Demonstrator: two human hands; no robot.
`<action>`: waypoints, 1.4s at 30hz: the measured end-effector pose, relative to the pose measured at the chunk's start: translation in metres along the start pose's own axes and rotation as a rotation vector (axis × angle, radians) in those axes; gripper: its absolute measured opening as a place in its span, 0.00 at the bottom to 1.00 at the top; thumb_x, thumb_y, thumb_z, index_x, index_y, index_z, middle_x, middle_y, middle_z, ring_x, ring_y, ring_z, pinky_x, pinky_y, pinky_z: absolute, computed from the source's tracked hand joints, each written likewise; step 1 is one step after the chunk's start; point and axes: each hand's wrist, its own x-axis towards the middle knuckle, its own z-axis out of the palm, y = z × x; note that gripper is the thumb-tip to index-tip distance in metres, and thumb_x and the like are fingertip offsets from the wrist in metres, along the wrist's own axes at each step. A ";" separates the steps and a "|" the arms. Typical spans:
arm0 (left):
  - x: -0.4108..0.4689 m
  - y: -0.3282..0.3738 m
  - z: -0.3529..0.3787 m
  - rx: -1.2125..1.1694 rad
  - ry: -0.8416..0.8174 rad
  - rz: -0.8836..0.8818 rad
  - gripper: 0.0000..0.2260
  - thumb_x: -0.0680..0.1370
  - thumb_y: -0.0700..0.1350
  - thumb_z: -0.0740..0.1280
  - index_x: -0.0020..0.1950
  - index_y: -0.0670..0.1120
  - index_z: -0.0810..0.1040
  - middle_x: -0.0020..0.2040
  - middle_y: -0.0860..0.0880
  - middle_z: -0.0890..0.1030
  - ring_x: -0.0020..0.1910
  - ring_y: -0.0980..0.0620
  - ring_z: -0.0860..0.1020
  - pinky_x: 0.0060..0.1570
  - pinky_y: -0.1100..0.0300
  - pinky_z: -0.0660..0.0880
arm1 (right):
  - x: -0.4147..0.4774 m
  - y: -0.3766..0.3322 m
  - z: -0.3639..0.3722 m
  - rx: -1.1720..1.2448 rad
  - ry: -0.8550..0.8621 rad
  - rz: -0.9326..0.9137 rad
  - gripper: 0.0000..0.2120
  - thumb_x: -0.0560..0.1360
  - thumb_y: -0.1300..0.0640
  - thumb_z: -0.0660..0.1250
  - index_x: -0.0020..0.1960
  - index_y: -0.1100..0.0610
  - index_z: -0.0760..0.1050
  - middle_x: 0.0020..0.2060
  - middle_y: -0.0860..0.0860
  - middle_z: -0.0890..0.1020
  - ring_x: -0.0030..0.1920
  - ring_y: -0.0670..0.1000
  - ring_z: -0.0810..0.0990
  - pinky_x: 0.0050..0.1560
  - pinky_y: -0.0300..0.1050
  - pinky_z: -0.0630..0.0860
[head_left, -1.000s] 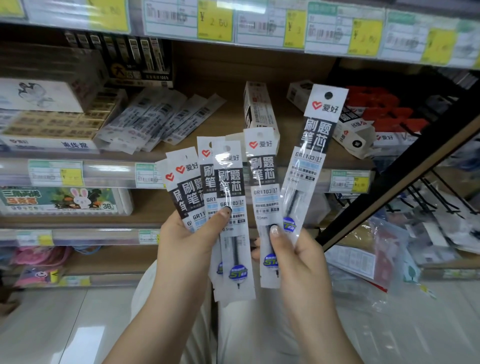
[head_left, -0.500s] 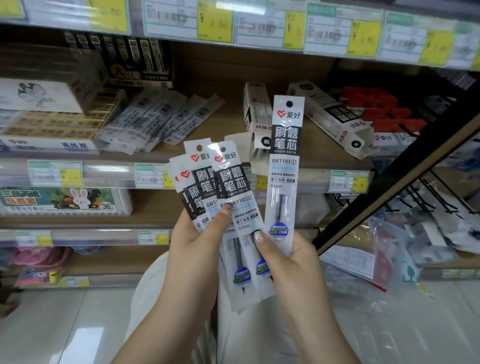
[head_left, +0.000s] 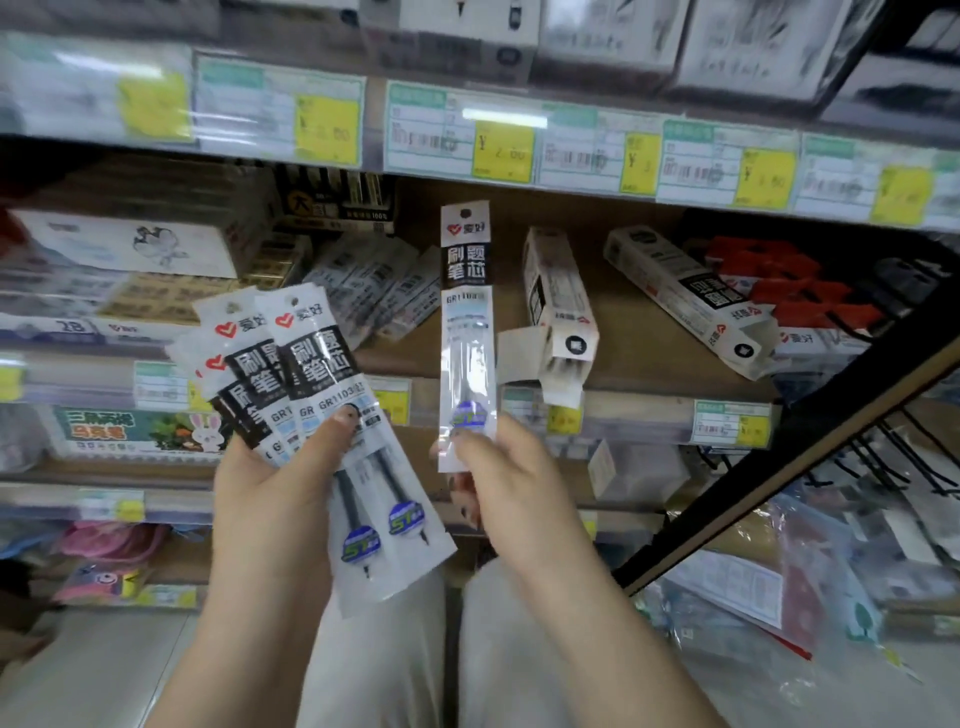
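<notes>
Refill pack (head_left: 466, 332): upright, pinched at btm edge by right hand (head_left: 511, 483); fan of packs (head_left: 311, 395) gripped by left hand (head_left: 270, 499), just beside.

The fanned refill packets (head_left: 318, 364) and the single packet (head_left: 466, 291) read 爱好, 刷题笔芯, GR1103.

Left hand (head_left: 270, 499) and right hand (head_left: 514, 488) raised (thumbs pinching).
</notes>
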 end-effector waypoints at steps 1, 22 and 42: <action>0.003 0.002 -0.004 0.001 0.020 0.014 0.09 0.74 0.37 0.68 0.53 0.46 0.79 0.48 0.46 0.84 0.46 0.46 0.83 0.52 0.41 0.77 | 0.008 -0.008 0.007 0.056 -0.040 0.044 0.09 0.75 0.55 0.62 0.38 0.58 0.72 0.30 0.52 0.74 0.28 0.47 0.70 0.31 0.41 0.67; 0.005 0.007 0.001 -0.007 -0.218 -0.037 0.09 0.72 0.33 0.68 0.46 0.46 0.82 0.45 0.42 0.85 0.44 0.41 0.83 0.45 0.47 0.78 | 0.027 -0.007 0.018 -0.097 -0.286 0.049 0.32 0.70 0.33 0.63 0.70 0.47 0.66 0.61 0.45 0.78 0.61 0.44 0.75 0.64 0.46 0.70; -0.055 0.016 0.092 0.107 -0.618 -0.003 0.17 0.77 0.44 0.60 0.36 0.56 0.85 0.37 0.54 0.85 0.38 0.60 0.83 0.39 0.64 0.77 | -0.028 0.011 -0.078 0.403 -0.280 -0.052 0.10 0.67 0.51 0.73 0.46 0.39 0.83 0.47 0.44 0.85 0.53 0.46 0.82 0.60 0.50 0.76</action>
